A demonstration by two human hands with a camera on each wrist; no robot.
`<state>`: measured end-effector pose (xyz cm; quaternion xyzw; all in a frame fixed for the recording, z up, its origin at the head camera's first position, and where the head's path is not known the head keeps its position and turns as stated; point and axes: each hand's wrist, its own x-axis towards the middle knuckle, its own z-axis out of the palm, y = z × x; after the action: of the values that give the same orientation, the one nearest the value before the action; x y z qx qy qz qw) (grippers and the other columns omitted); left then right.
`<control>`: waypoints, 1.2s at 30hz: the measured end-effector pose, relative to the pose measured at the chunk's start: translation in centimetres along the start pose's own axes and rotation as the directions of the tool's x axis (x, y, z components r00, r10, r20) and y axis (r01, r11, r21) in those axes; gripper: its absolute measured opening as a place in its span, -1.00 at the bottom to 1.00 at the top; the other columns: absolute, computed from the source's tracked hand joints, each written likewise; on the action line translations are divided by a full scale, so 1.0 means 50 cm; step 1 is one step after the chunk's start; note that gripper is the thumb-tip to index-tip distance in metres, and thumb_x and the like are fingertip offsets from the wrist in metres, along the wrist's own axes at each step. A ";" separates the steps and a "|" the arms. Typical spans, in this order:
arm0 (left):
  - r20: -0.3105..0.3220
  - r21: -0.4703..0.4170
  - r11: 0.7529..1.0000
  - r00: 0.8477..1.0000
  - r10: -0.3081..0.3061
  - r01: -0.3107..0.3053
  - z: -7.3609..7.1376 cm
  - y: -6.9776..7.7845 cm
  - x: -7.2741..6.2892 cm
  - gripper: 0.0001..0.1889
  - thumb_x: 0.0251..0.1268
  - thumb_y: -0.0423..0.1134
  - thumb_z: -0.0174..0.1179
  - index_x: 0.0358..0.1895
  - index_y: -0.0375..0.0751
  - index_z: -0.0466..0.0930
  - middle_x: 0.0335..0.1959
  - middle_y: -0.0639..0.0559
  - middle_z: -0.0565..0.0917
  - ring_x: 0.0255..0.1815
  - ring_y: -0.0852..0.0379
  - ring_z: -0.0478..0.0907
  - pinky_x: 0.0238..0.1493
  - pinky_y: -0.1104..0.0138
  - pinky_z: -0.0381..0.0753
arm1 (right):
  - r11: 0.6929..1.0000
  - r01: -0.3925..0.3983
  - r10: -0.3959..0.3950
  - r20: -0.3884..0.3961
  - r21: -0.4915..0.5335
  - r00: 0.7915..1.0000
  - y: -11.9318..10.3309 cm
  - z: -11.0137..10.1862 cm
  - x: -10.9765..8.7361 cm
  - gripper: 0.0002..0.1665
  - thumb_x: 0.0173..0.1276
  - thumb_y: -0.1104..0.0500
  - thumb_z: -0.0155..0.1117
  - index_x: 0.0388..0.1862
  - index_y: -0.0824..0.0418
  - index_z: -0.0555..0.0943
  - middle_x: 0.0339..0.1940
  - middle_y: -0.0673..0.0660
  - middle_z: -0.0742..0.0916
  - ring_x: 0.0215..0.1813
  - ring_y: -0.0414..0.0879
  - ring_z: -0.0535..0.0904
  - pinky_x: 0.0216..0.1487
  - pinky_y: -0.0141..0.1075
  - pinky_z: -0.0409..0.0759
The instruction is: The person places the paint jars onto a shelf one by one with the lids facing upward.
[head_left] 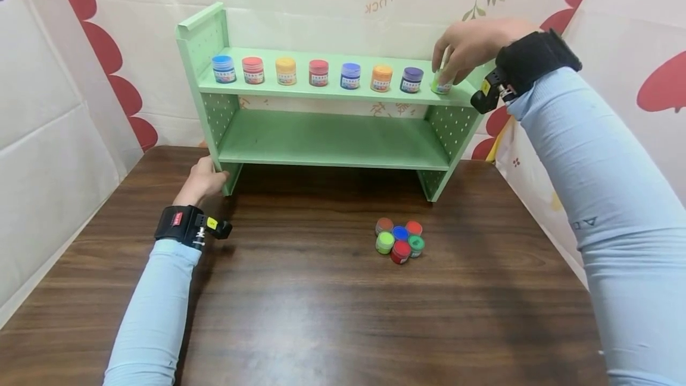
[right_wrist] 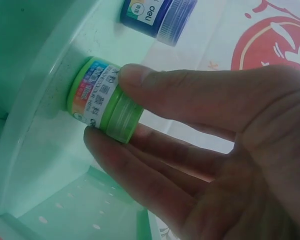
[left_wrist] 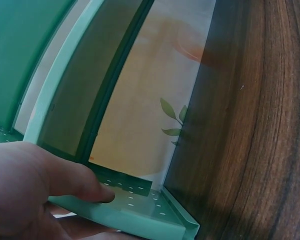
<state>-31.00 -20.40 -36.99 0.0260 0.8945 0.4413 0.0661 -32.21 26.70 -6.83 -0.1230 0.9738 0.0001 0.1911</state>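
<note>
My right hand (head_left: 471,46) pinches a light green paint jar (right_wrist: 106,100) between thumb and fingers at the right end of the top shelf; its base meets the shelf in the right wrist view. Left of it stands a dark purple paint jar (head_left: 411,80), the last of a spaced row that runs to a blue paint jar (head_left: 223,69) at the far left. My left hand (head_left: 202,181) grips the lower left side panel of the green shelf rack (head_left: 332,136). In the left wrist view the thumb (left_wrist: 85,182) lies over the perforated panel, and the other fingers are partly hidden beneath it.
A cluster of several paint jars, among them a red jar (head_left: 401,251) and a dark green jar (head_left: 416,245), stands on the brown wooden table (head_left: 300,290) in front of the rack. Behind the rack hangs a white patterned cloth (head_left: 332,22).
</note>
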 end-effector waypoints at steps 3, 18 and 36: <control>-0.012 0.004 1.000 1.000 0.006 -0.006 0.003 0.001 0.002 -0.59 0.48 -0.33 -0.07 0.28 -0.51 0.34 0.11 -0.39 0.50 0.13 -0.23 0.47 0.22 -0.04 0.49 | 1.000 -0.012 0.012 -0.004 0.005 1.000 0.002 0.001 0.001 -0.36 0.48 0.11 0.31 0.38 0.45 0.43 0.34 0.55 0.57 0.07 0.07 0.77 0.33 0.09 0.57; -0.028 0.017 1.000 1.000 0.007 -0.006 0.010 0.002 0.008 -0.63 0.44 -0.34 -0.06 0.21 -0.49 0.37 0.08 -0.36 0.51 0.11 -0.21 0.47 0.17 0.01 0.52 | 0.995 -0.010 0.011 -0.010 0.098 1.000 0.019 0.015 0.009 -0.33 0.36 0.27 0.40 0.34 0.55 0.39 -0.08 0.32 0.72 -0.17 -0.09 0.72 -0.10 -0.32 0.75; -0.029 0.026 1.000 1.000 0.004 -0.004 0.008 0.004 0.006 -0.66 0.45 -0.33 -0.05 0.17 -0.46 0.38 0.04 -0.34 0.50 0.07 -0.19 0.49 0.09 0.07 0.53 | 0.995 0.000 0.000 -0.002 0.101 1.000 0.023 0.019 0.005 -0.30 0.38 0.25 0.39 0.36 0.56 0.35 -0.03 0.40 0.72 -0.11 0.01 0.77 0.04 -0.10 0.75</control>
<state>-31.25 -19.93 -37.08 0.0223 0.9011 0.4299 0.0520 -32.35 27.81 -7.88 -0.1132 0.9728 -0.0493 0.1959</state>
